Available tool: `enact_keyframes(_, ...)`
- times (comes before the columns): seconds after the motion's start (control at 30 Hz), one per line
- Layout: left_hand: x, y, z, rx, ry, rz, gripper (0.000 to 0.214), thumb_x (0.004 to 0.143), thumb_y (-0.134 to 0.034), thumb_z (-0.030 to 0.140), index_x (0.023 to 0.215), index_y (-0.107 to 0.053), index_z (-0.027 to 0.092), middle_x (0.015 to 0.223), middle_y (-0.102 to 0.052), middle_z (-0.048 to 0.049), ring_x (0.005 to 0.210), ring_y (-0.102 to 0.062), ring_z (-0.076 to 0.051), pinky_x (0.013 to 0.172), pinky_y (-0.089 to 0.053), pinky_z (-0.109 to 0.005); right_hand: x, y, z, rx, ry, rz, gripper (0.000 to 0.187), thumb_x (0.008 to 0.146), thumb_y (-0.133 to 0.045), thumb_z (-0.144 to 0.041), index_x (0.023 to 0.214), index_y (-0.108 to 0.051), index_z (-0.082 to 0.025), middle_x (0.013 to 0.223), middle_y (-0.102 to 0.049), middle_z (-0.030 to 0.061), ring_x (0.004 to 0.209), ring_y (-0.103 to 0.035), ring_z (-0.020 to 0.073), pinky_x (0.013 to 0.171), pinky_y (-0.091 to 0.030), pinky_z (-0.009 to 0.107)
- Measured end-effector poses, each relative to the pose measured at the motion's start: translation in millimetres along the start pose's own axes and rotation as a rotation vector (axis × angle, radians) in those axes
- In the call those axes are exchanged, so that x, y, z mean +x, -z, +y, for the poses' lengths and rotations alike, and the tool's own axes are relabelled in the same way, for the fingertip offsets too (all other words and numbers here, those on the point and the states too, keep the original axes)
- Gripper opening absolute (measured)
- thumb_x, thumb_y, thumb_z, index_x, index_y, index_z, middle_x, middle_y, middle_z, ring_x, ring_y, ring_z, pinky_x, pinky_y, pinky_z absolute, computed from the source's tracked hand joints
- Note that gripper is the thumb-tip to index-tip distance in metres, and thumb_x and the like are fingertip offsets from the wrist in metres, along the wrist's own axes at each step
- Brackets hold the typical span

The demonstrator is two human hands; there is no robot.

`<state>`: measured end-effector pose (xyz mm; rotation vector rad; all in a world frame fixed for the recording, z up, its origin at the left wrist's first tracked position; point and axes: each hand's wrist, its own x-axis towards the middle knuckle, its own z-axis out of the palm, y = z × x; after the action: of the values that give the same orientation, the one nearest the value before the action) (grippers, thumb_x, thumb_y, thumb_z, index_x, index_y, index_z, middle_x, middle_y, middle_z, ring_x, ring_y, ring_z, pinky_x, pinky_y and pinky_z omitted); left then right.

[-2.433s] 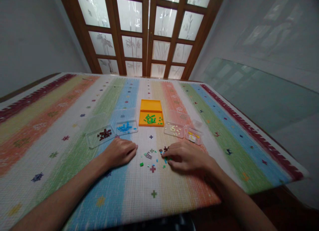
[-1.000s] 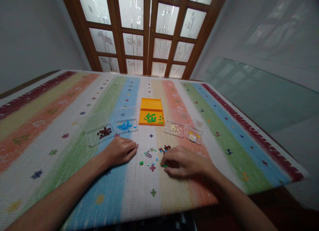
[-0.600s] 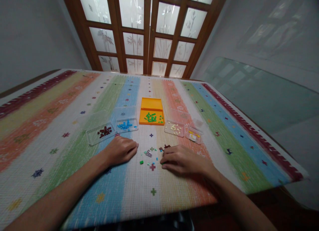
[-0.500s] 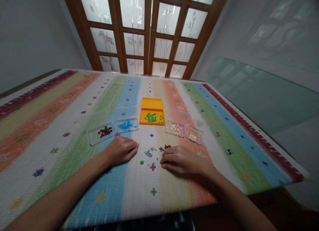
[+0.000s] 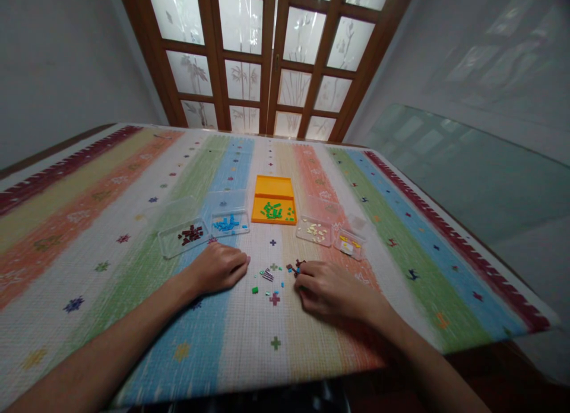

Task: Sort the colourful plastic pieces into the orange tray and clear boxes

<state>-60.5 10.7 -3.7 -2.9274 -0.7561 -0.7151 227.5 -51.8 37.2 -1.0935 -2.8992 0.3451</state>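
My left hand (image 5: 220,267) rests on the striped cloth with its fingers curled in, and nothing shows in it. Across from it, my right hand (image 5: 332,287) has its fingers pinched at a little cluster of small brown bricks (image 5: 290,267) with bits of blue among them. A brown piece shows at the fingertips, its far end hidden by them. Between the hands lie a striped grey piece (image 5: 268,275), a green brick (image 5: 255,290) and several tiny blue and green pieces.
Beyond the hands stands an open orange case (image 5: 274,219) with green bricks. Left of it are clear boxes with blue bricks (image 5: 227,223) and brown bricks (image 5: 190,235). On the right, clear boxes hold cream pieces (image 5: 314,229) and yellow pieces (image 5: 350,243).
My right hand has shifted slightly right and turned, its fingers drawn tighter, uncovering more of the brown and blue pieces. My left hand stays in place. The whole view has moved a little.
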Motion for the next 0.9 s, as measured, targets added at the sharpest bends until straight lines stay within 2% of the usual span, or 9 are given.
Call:
enact_keyframes(0.1, 0.6, 0.6, 0.0, -0.001, -0.005, 0.0, 0.043, 0.102, -0.04, 0.021, 0.06, -0.051, 0.019, 0.051, -0.052, 0.0015, 0.045, -0.045, -0.012, 0.049, -0.03, -0.029, -0.6, -2.8, 2.4, 0.001, -0.049, 0.012, 0.01, 0.083, -0.058, -0.011, 0.086, -0.067, -0.015, 0.085, -0.066, 0.0086, 0.072, -0.054, 0.0161, 0.066, -0.039, 0.029)
enact_keyframes(0.23, 0.5, 0.8, -0.3, 0.012, -0.017, 0.004, 0.043, 0.102, -0.039, 0.021, 0.06, -0.051, 0.019, 0.051, -0.052, 0.0015, 0.045, -0.046, -0.012, 0.048, -0.029, -0.029, -3.3, -0.1, 11.9, 0.094, -0.045, 0.053, 0.012, 0.083, -0.057, -0.01, 0.088, -0.068, -0.015, 0.086, -0.066, 0.0077, 0.073, -0.056, 0.0162, 0.067, -0.041, 0.029)
enact_keyframes(0.4, -0.1, 0.5, -0.6, 0.035, -0.017, 0.008, 0.044, 0.103, -0.038, 0.022, 0.061, -0.052, 0.019, 0.051, -0.053, 0.0018, 0.045, -0.046, -0.011, 0.049, -0.029, -0.029, -11.8, 15.2, 28.7, 0.324, -0.061, 0.228, 0.011, 0.091, -0.057, -0.015, 0.091, -0.069, -0.017, 0.078, -0.066, 0.0027, 0.069, -0.057, 0.0132, 0.064, -0.042, 0.026)
enact_keyframes(0.5, 0.4, 0.8, -0.1, 0.037, -0.031, 0.018, 0.044, 0.103, -0.038, 0.021, 0.061, -0.052, 0.019, 0.051, -0.054, 0.0015, 0.045, -0.046, -0.012, 0.049, -0.029, -0.029, -16.5, 21.1, 36.4, 0.445, -0.121, 0.276, 0.012, 0.094, -0.059, -0.023, 0.093, -0.071, -0.018, 0.075, -0.066, 0.0009, 0.063, -0.057, 0.0111, 0.06, -0.042, 0.023)
enact_keyframes(0.67, 1.1, 1.8, 0.9, 0.04, -0.034, 0.019, 0.044, 0.103, -0.039, 0.021, 0.061, -0.052, 0.018, 0.051, -0.053, 0.0012, 0.045, -0.046, -0.012, 0.048, -0.029, -0.029, -19.1, 22.3, 41.0, 0.498, -0.119, 0.182, 0.015, 0.093, -0.061, -0.025, 0.094, -0.074, -0.018, 0.077, -0.069, 0.0016, 0.065, -0.059, 0.0112, 0.06, -0.043, 0.023)
enact_keyframes(0.8, 0.5, 2.1, 1.1, 0.027, -0.028, 0.014, 0.044, 0.103, -0.039, 0.021, 0.061, -0.052, 0.018, 0.051, -0.053, 0.0012, 0.046, -0.046, -0.012, 0.049, -0.029, -0.029, -16.1, 19.7, 36.5, 0.398, -0.058, 0.039, 0.013, 0.089, -0.061, -0.018, 0.09, -0.074, -0.018, 0.081, -0.071, 0.0029, 0.071, -0.061, 0.013, 0.068, -0.045, 0.026)
enact_keyframes(0.9, -0.2, 1.6, 0.5, 0.022, -0.02, 0.007, 0.043, 0.103, -0.039, 0.021, 0.062, -0.053, 0.018, 0.052, -0.053, 0.0013, 0.047, -0.045, -0.012, 0.049, -0.029, -0.029, -12.5, 16.4, 31.6, 0.304, -0.068, -0.015, 0.011, 0.086, -0.061, -0.015, 0.084, -0.072, -0.019, 0.078, -0.069, 0.0027, 0.07, -0.06, 0.0134, 0.068, -0.044, 0.027)
